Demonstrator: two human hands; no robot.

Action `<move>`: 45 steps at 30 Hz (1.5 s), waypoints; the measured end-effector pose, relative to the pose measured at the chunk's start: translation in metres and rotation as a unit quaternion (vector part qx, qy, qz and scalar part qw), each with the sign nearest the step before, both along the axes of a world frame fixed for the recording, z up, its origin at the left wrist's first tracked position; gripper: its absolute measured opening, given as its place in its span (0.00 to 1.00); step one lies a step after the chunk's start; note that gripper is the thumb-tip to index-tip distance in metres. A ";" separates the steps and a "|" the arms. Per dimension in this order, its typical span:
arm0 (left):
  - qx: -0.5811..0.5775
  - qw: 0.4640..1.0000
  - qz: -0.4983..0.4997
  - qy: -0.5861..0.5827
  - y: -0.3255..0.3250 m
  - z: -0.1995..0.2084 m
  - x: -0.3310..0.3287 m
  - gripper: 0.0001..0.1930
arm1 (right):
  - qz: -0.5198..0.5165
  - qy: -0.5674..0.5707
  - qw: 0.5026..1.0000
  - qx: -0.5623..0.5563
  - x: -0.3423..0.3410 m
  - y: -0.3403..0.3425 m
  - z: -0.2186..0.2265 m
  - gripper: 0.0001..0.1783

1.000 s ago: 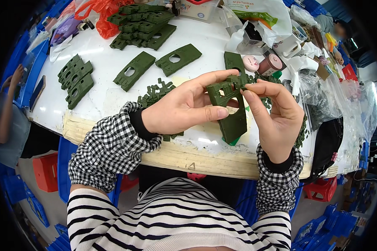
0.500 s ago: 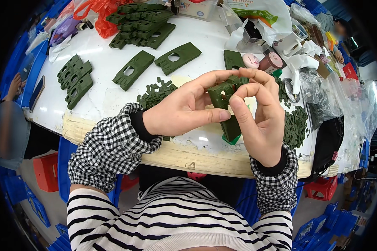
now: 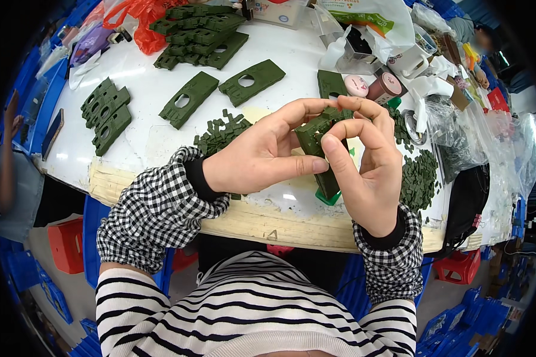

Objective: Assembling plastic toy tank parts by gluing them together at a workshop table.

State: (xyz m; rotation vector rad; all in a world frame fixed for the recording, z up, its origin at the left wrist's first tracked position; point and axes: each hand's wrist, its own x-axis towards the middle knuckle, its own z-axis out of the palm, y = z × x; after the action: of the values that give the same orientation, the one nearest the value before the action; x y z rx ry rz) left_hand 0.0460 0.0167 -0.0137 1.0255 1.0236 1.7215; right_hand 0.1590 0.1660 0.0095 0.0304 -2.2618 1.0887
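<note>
My left hand (image 3: 250,156) holds a dark green plastic toy tank hull (image 3: 309,141) on edge above the table, thumb along its near side and fingers behind. The thumb and forefinger of my right hand (image 3: 370,175) press together at the hull's detailed side. Whether a small part sits between those fingertips is hidden. Below the hull shows a bright green object (image 3: 329,198), mostly covered. Small loose green pieces (image 3: 220,134) lie beside my left wrist, and another heap of pieces (image 3: 420,178) lies right of my right hand.
Two hulls with round holes, one hull (image 3: 201,88) and another hull (image 3: 267,75), lie ahead. More stand in a left stack (image 3: 114,128) and a back pile (image 3: 202,37). Jars (image 3: 385,87), a white bottle (image 3: 333,55) and plastic bags (image 3: 452,128) crowd the right. A person (image 3: 18,184) is at far left.
My right thumb and forefinger have shifted slightly left, closer against the hull, which has tilted a little. My left hand stays in place. The person at far left has moved an arm.
</note>
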 end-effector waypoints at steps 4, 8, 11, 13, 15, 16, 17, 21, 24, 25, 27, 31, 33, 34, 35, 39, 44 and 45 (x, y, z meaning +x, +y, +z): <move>-0.008 1.000 0.002 0.006 0.000 0.001 0.000 0.37 | -0.002 0.002 1.000 -0.003 -0.001 0.000 -0.003 0.05; -0.018 1.000 0.007 0.013 -0.001 0.001 0.000 0.37 | -0.005 0.004 1.000 -0.002 -0.001 0.000 -0.004 0.05; -0.029 0.999 0.013 0.026 -0.001 0.000 0.000 0.36 | -0.007 0.010 1.000 -0.002 -0.002 -0.001 -0.004 0.05; -0.031 0.999 0.017 0.030 -0.001 -0.002 0.000 0.36 | -0.013 0.014 1.000 0.015 -0.003 -0.001 -0.004 0.05; -0.026 0.999 0.019 0.029 0.000 -0.002 0.000 0.36 | -0.018 0.019 0.999 0.031 -0.003 -0.002 -0.005 0.05; -0.028 0.999 0.017 0.031 0.000 -0.002 0.000 0.36 | -0.021 0.022 0.999 0.038 -0.003 -0.002 -0.005 0.05; -0.030 0.999 0.015 0.033 -0.001 -0.001 0.000 0.36 | -0.024 0.025 0.998 0.046 -0.003 -0.002 -0.005 0.05; -0.015 0.999 0.022 0.036 0.000 -0.002 0.001 0.36 | -0.026 0.024 0.999 0.041 -0.003 -0.002 -0.005 0.06; -0.021 1.000 0.006 0.014 -0.001 -0.001 0.001 0.36 | -0.026 0.024 0.999 0.038 -0.003 -0.002 -0.004 0.06; -0.016 1.000 0.006 0.014 -0.001 -0.001 0.001 0.36 | -0.026 0.025 0.999 0.038 -0.003 -0.002 -0.004 0.06; -0.008 1.000 0.005 0.013 0.000 -0.002 0.001 0.35 | -0.027 0.025 0.998 0.042 -0.003 -0.002 -0.004 0.06; -0.010 1.000 0.005 0.021 -0.001 -0.001 0.001 0.36 | -0.023 0.027 0.998 0.050 -0.002 -0.002 -0.003 0.06; -0.023 1.000 -0.003 0.003 -0.003 0.002 0.001 0.37 | -0.016 0.033 0.999 0.022 -0.002 -0.001 -0.002 0.07; -0.018 1.000 -0.013 -0.011 -0.003 0.003 0.000 0.38 | -0.012 0.038 0.999 -0.006 -0.001 0.000 -0.003 0.08; -0.013 0.999 -0.022 -0.025 -0.004 0.004 -0.001 0.38 | -0.007 0.042 0.998 -0.035 -0.001 0.000 -0.002 0.08; -0.035 0.996 -0.044 -0.068 -0.005 0.011 -0.006 0.42 | -0.004 0.046 0.995 -0.086 0.004 0.013 0.000 0.08; -0.042 0.992 -0.057 -0.105 -0.009 0.003 -0.016 0.42 | 0.004 0.106 0.971 -0.215 0.010 0.033 0.019 0.05; -0.039 0.993 -0.059 -0.090 -0.010 -0.003 -0.020 0.42 | -0.017 0.104 0.972 -0.212 0.017 0.045 0.025 0.06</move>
State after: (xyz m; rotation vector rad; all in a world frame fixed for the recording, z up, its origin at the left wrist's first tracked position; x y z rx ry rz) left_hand 0.0265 0.0071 -0.0166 0.8476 0.8894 1.6319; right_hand 0.1756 0.2109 0.0344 -0.0671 -1.8034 1.4548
